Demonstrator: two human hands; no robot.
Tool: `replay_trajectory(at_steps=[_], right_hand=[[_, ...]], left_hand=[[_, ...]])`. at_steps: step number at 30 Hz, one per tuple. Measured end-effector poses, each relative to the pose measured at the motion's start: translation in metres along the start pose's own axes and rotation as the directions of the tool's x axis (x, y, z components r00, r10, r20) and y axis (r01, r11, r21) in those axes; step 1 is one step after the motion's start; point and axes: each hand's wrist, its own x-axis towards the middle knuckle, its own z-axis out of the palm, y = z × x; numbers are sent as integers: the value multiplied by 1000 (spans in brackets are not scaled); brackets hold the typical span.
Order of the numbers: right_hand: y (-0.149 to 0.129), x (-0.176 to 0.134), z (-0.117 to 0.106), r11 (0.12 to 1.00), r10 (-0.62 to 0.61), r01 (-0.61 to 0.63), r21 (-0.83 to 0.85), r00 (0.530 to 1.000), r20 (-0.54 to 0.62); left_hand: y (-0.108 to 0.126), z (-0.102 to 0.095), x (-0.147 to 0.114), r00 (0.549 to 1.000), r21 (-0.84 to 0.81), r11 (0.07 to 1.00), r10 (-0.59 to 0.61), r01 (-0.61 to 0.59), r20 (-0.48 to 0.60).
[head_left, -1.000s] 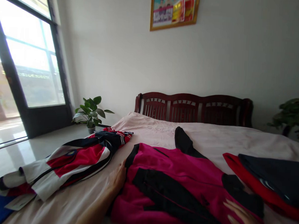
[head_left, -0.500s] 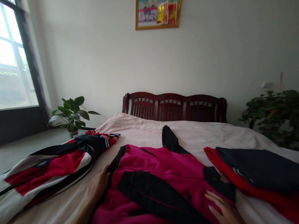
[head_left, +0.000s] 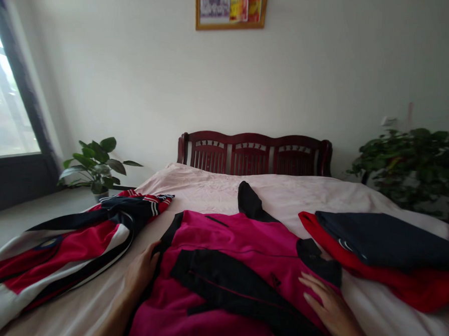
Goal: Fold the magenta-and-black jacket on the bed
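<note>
A magenta and black zip jacket (head_left: 239,234) lies spread on the bed in front of me. One black sleeve (head_left: 226,283) is laid across its body, and the other stretches away towards the headboard. At the jacket's left edge, my left hand (head_left: 139,271) has its fingers bent around the black hem; the fingertips are partly hidden. My right hand (head_left: 325,303) rests palm down on the jacket's right part, below the black collar (head_left: 319,260), with its fingers spread and stretched out.
Left of the jacket lies a red, white and navy jacket (head_left: 88,241). Folded navy clothing (head_left: 389,242) sits on red clothing (head_left: 410,288) at the right. Beyond the pink bedsheet (head_left: 204,192) stands a dark wooden backrest (head_left: 251,157), with potted plants (head_left: 97,161) on both sides.
The view has tilted down and shifted slightly, so everything sits a little higher and further left. Both hands keep their places on the magenta jacket, which looks unchanged.
</note>
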Motion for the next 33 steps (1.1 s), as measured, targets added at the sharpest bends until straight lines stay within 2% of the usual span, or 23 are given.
replay_trajectory(at_steps=[7, 10, 11, 13, 14, 16, 18, 20, 22, 24, 27, 29, 31, 33], right_hand=[[-2, -1, -2, 1000, -12, 12, 1, 1000, 7], [-5, -1, -4, 1000, 8, -8, 19, 1000, 18], [-6, -2, -5, 1000, 14, -14, 27, 1000, 22], [-6, -2, -4, 999, 19, -20, 48, 999, 35], [-5, -2, -4, 998, 20, -22, 61, 999, 37], [-7, -2, -3, 995, 17, -20, 96, 999, 32], [-12, -4, -6, 989, 10, -14, 150, 1000, 28], [-22, -6, -14, 972, 22, -32, 233, 999, 49], [-35, -11, -28, 928, 74, -110, 356, 991, 114], [-49, -19, -46, 846, 120, -213, 489, 969, 215], [-66, -31, -71, 755, 53, -293, 587, 919, 391], [-75, -39, -79, 782, -37, -276, 558, 874, 485], [-85, -45, -78, 840, -67, -247, 483, 836, 544], [-93, -49, -72, 891, -37, -221, 396, 836, 548]], left_hand=[[0, -1, -4, 999, -12, 1000, 26, -26, -41], [-1, -3, -7, 993, -36, 999, 24, -28, -113], [0, -4, -7, 987, -46, 996, 63, -70, -145], [5, -7, -10, 960, -68, 968, 227, -241, -164], [10, -8, -11, 931, -89, 932, 338, -351, -135], [23, -10, -15, 843, -148, 832, 537, -534, -25], [37, -10, -20, 748, -199, 745, 659, -636, 75], [48, -8, -23, 689, -201, 698, 714, -687, 126], [53, -6, -24, 670, -176, 687, 726, -705, 151], [55, -6, -23, 672, -150, 692, 721, -706, 167], [57, -7, -22, 679, -147, 702, 711, -697, 179], [58, -9, -23, 681, -172, 711, 703, -682, 205], [59, -11, -26, 660, -212, 711, 702, -671, 268], [60, -12, -28, 626, -227, 706, 704, -671, 335]])
